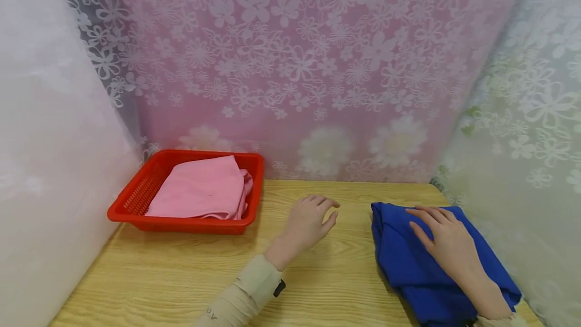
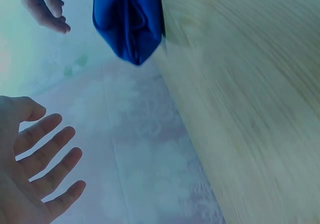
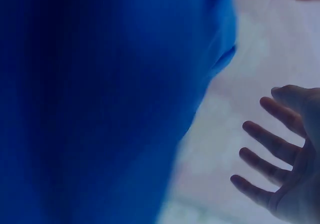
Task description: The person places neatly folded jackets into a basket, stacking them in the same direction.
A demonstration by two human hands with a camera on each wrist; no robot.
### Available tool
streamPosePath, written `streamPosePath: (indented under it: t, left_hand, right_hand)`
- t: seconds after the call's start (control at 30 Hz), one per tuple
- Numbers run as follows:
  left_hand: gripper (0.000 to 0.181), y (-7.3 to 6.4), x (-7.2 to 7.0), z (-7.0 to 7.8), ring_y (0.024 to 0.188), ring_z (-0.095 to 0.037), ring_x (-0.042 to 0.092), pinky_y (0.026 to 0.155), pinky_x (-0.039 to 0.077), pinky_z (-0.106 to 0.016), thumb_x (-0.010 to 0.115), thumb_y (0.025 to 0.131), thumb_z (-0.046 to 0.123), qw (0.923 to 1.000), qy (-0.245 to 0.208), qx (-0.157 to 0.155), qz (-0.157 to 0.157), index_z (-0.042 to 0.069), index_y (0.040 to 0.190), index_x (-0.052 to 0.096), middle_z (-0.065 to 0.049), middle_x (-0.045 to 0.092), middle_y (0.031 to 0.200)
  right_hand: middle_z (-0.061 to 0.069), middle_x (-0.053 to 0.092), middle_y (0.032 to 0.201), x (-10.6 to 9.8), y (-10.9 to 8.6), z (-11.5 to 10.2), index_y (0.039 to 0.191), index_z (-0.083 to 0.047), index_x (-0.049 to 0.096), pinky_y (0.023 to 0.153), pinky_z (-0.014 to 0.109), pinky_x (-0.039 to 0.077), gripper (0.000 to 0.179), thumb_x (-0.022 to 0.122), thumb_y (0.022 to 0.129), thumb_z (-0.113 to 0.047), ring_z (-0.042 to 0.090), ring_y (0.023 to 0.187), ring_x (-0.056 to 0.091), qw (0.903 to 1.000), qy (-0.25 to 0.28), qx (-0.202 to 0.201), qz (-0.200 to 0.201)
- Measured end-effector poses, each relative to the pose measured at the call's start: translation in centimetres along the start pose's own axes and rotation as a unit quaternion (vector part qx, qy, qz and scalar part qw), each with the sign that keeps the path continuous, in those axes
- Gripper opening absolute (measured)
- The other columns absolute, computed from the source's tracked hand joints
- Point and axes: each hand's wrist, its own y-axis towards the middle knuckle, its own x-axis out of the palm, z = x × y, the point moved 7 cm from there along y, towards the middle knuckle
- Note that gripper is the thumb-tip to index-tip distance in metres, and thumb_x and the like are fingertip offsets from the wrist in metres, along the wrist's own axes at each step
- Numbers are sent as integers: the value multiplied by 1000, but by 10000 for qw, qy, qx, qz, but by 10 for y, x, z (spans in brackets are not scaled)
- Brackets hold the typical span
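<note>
**Blue cloth (image 1: 404, 261) at right, pink cloth (image 1: 197, 188) in red basket (image 1: 190, 223)**

We see the blue cloth folded on the table (image 1: 336, 276). Our right hand (image 1: 447, 238) hovers over it, fingers spread, holding nothing; our left hand (image 1: 310, 220), loosely bent and empty, is nearer the red basket, where the pink cloth lies folded.

Blue cloth (image 1: 397, 254), pink cloth (image 1: 199, 188), red basket (image 1: 181, 224), flower-patterned pink backdrop (image 1: 295, 64)
</note>
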Motion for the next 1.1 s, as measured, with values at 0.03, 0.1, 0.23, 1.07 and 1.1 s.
streamPosePath:
  t: [0.03,0.1,0.23,1.07,1.1]
  left_hand:
    - [20,2,4,5,106,-14,68,92,55,-33,65,100,32,10000,25,20,-50,25,116,73,9,72,114]
    - [21,7,13,15,108,-14,67,92,55,-32,64,101,34,9999,37,23,-166,25,118,71,9,72,116]
    - [25,14,32,33,112,-13,65,95,53,-30,61,102,35,9990,-88,-50,-443,25,123,69,9,69,122]
    - [67,6,128,116,156,-21,14,115,35,-56,42,97,68,9625,-411,326,-2660,44,158,27,13,12,169]
    - [66,5,128,115,156,-21,14,115,35,-57,42,98,68,9625,-443,326,-2656,44,158,28,13,13,169]
  right_hand:
    - [19,67,121,0,-3,9,121,-12,71,78,64,48,45,84,79,-13,44,109,58,10000,-27,38,-17]
    - [22,66,121,0,-8,29,122,-10,69,81,65,48,45,83,79,-11,47,109,57,9999,-39,123,-78]
    - [30,61,124,5,-24,70,124,-5,65,84,68,44,44,80,82,-7,53,106,55,9990,33,311,-318]
    - [44,41,139,38,-84,112,144,-16,55,75,74,45,51,70,96,-17,68,106,51,9962,59,611,-623]
    - [44,41,138,38,-85,111,144,-16,56,75,74,45,51,70,95,-16,68,105,51,9966,78,576,-576]
